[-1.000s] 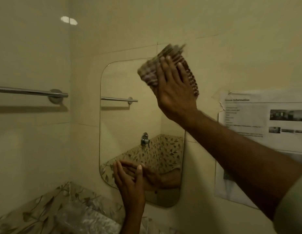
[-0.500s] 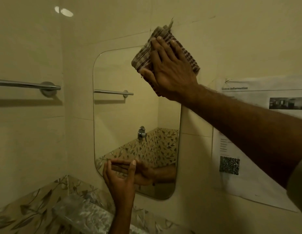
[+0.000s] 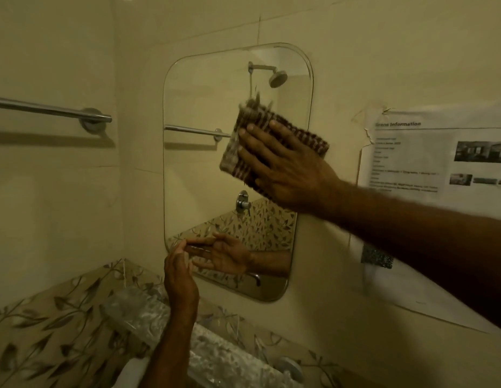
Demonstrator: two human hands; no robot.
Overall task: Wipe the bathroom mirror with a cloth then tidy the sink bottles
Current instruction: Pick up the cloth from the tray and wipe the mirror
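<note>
A rounded rectangular mirror (image 3: 204,169) hangs on the cream tiled wall. My right hand (image 3: 282,169) presses a folded brown-and-cream checked cloth (image 3: 240,147) flat against the mirror's right middle part. My left hand (image 3: 179,278) rests with its fingertips against the mirror's lower left edge, fingers straight and holding nothing. Its reflection shows in the glass. No bottles can be made out clearly.
A chrome towel bar (image 3: 53,110) runs along the left wall. A printed paper notice (image 3: 428,163) is stuck to the wall right of the mirror. A clear glass shelf (image 3: 148,317) sits below the mirror over leaf-patterned tiles (image 3: 56,317). A chrome fitting (image 3: 291,368) shows at the bottom.
My right hand has swept the cloth down from the mirror's top right corner to its middle right. The view tilted up, showing the whole mirror. My left hand stayed at the lower edge.
</note>
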